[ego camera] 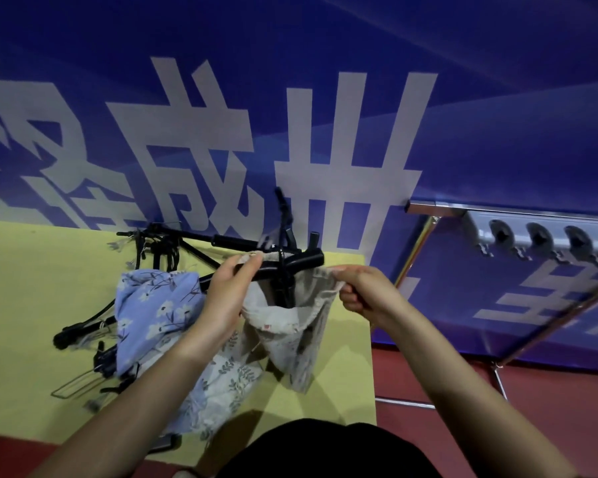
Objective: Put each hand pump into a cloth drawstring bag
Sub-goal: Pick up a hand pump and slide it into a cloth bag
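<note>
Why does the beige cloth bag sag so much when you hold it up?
The beige bag is probably soft and floppy: it droops between the left hand and right hand pinching its rim. The black pump sticking out likely weighs it down.

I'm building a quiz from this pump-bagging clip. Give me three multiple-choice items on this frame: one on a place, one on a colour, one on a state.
1. Where does the blue floral bag lie?
A. on the yellow table
B. on the red floor
C. hung on the wall

2. What colour is the bag held open?
A. black
B. beige
C. green

3. How far is the black pump into the beige bag?
A. fully inside, bag tied
B. not touching it
C. partly in, handle sticking out

Answers:
1 A, it rests on the tabletop left of the arms.
2 B, the left hand and right hand pinch its pale rim.
3 C, the T-handle shows above the opening.
</note>
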The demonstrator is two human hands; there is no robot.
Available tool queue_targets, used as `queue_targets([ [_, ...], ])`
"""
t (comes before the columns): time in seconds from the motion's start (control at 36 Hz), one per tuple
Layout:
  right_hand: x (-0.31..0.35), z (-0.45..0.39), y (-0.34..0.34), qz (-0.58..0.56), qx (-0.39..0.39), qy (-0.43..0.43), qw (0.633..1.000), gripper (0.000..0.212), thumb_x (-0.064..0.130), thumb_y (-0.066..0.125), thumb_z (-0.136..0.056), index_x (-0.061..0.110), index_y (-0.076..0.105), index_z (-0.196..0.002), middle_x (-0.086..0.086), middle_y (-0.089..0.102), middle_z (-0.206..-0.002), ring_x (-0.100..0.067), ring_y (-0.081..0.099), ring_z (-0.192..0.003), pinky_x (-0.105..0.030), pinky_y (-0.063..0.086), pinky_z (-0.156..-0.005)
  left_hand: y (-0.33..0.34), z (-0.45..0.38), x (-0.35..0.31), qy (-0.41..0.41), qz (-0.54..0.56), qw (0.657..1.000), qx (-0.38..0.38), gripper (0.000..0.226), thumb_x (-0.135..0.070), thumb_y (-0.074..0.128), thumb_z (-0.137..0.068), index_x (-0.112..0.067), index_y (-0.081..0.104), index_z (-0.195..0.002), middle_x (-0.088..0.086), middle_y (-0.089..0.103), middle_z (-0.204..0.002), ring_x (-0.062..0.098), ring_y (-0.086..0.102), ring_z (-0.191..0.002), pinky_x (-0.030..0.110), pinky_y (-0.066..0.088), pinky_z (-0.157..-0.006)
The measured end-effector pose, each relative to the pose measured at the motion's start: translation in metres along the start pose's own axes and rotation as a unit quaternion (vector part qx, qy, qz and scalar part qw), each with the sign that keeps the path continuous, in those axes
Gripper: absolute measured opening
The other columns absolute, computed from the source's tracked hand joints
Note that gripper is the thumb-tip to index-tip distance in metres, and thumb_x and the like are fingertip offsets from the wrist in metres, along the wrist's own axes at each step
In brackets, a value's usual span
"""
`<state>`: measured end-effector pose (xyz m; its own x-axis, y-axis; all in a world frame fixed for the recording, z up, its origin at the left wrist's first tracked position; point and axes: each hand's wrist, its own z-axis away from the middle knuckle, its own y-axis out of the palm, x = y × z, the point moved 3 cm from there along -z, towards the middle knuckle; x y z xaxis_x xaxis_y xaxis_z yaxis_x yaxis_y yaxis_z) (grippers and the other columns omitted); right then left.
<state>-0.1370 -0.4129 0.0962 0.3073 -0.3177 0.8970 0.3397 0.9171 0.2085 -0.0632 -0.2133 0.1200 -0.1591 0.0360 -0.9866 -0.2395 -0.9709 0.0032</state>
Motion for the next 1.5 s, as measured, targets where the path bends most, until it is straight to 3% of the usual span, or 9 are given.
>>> queue_targets([
  [0.22,0.023,-0.007,0.006,-0.088,-0.001,-0.03,0.996,0.025,0.001,0.043,-0.094,0.004,0.067,-0.09,0.006,0.023,-0.047,-0.004,0.019,-0.036,-0.016,0.018,-0.031,-0.003,0.004,-0.013,0.065,-0.167,0.98,0.086,0.04,-0.048,0.063,-0.087,-0.009,0.06,-0.093,0.011,0.066,-0.089,0.022,0.064,-0.086,0.039,0.048,-0.078],
  [0.33,0.027,-0.005,0.004,-0.09,-0.001,-0.031,0.995,0.025,0.001,0.044,-0.093,0.002,0.067,-0.101,0.007,0.021,-0.048,-0.005,0.018,-0.037,-0.017,0.019,-0.032,-0.008,0.008,-0.016,0.086,-0.246,0.961,0.096,0.047,-0.044,0.069,-0.083,-0.01,0.037,-0.071,-0.003,0.03,-0.062,0.008,0.033,-0.055,0.029,0.023,-0.059],
  [0.42,0.028,-0.002,0.012,-0.023,0.027,-0.037,0.999,0.028,0.001,0.043,-0.092,0.006,0.069,-0.1,0.004,0.021,-0.052,-0.008,0.02,-0.042,-0.02,0.02,-0.037,-0.002,0.011,-0.019,0.075,-0.229,0.96,0.143,0.061,-0.054,0.073,-0.072,-0.001,0.043,-0.07,0.002,0.033,-0.064,0.011,0.036,-0.057,0.03,0.025,-0.061],
  [0.5,0.026,0.001,0.024,0.133,0.05,-0.06,0.988,0.023,0.005,0.048,-0.091,0.014,0.069,-0.088,0.003,0.032,-0.051,-0.01,0.03,-0.044,-0.022,0.025,-0.042,0.007,0.012,-0.019,0.044,-0.193,0.969,0.144,0.034,-0.035,0.075,-0.079,-0.02,0.053,-0.056,-0.007,0.043,-0.055,0.008,0.043,-0.054,0.022,0.031,-0.056],
  [0.67,0.004,0.004,0.02,0.276,0.003,-0.077,0.958,0.022,0.002,0.062,-0.08,0.016,0.047,-0.088,0.004,0.048,-0.063,-0.005,0.042,-0.045,-0.022,0.034,-0.044,0.011,0.008,-0.005,-0.038,-0.156,0.979,0.125,0.026,-0.023,0.074,-0.08,-0.016,0.064,-0.104,0.004,0.068,-0.102,0.017,0.064,-0.093,0.024,0.045,-0.073],
  [1.03,-0.018,0.022,-0.013,0.338,0.059,0.095,0.935,0.032,0.006,0.057,-0.088,0.012,0.053,-0.119,-0.008,0.065,-0.073,-0.014,0.061,-0.055,-0.022,0.043,-0.046,0.0,-0.008,0.0,-0.038,-0.161,0.983,0.078,0.008,-0.023,0.062,-0.089,-0.017,0.063,-0.093,-0.002,0.063,-0.095,0.017,0.059,-0.092,0.025,0.042,-0.07],
  [1.22,-0.015,0.026,-0.024,0.176,0.038,0.095,0.979,0.016,-0.004,0.047,-0.094,0.006,0.05,-0.106,-0.014,0.069,-0.064,-0.018,0.064,-0.055,-0.02,0.047,-0.044,0.016,-0.013,0.002,-0.066,-0.149,0.983,0.082,0.011,-0.028,0.061,-0.09,-0.027,0.063,-0.08,-0.005,0.062,-0.095,0.022,0.057,-0.1,0.036,0.041,-0.088],
  [1.36,0.002,0.021,-0.023,-0.047,0.02,0.07,0.996,0.025,-0.014,0.044,-0.091,0.006,0.057,-0.102,-0.014,0.065,-0.075,-0.016,0.066,-0.064,-0.016,0.052,-0.052,0.03,-0.021,0.0,-0.08,-0.157,0.982,0.063,0.028,-0.04,0.07,-0.07,-0.019,0.064,-0.088,0.009,0.047,-0.137,0.027,0.048,-0.123,0.043,0.039,-0.104],
  [1.5,0.017,0.021,-0.012,-0.061,0.044,0.041,0.996,0.029,-0.018,0.042,-0.089,0.005,0.059,-0.097,-0.01,0.059,-0.068,-0.013,0.056,-0.058,-0.016,0.044,-0.049,0.039,-0.014,0.008,-0.109,-0.102,0.982,0.114,0.023,-0.029,0.057,-0.09,-0.014,0.063,-0.106,0.006,0.061,-0.118,0.022,0.054,-0.111,0.033,0.038,-0.086],
])
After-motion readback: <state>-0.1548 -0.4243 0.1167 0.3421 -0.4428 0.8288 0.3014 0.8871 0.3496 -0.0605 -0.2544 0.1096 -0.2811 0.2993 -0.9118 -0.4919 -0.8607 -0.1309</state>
